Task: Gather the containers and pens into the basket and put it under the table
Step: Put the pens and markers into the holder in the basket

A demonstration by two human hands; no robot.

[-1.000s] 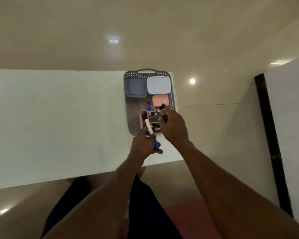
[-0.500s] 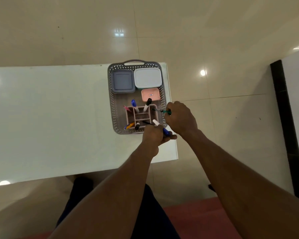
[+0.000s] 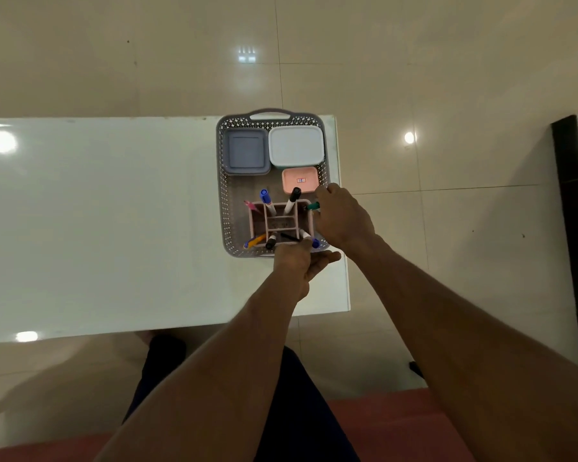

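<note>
A grey perforated basket (image 3: 222, 195) sits at the table's right end. It holds a grey-blue container (image 3: 246, 151), a white container (image 3: 296, 145), a small pink container (image 3: 300, 178) and a pink pen holder (image 3: 274, 225) with several pens. My right hand (image 3: 342, 218) is over the basket's right rim, pinching a green pen (image 3: 313, 205) whose tip points into the holder's far right cell. My left hand (image 3: 299, 261) is at the basket's near rim, fingers stretched out. A white marker with a blue cap (image 3: 309, 238) leans in the holder's near right cell, just above those fingers.
The glossy white table (image 3: 114, 211) ends just right of the basket, and its near edge is close to my legs. Beyond it is pale tiled floor (image 3: 414, 78). A black vertical strip (image 3: 571, 228) stands at the far right. A red surface (image 3: 397, 421) lies below me.
My left hand has let the white marker go into the pen holder and opened its fingers. My right hand moved the green pen a little farther along the basket's right side.
</note>
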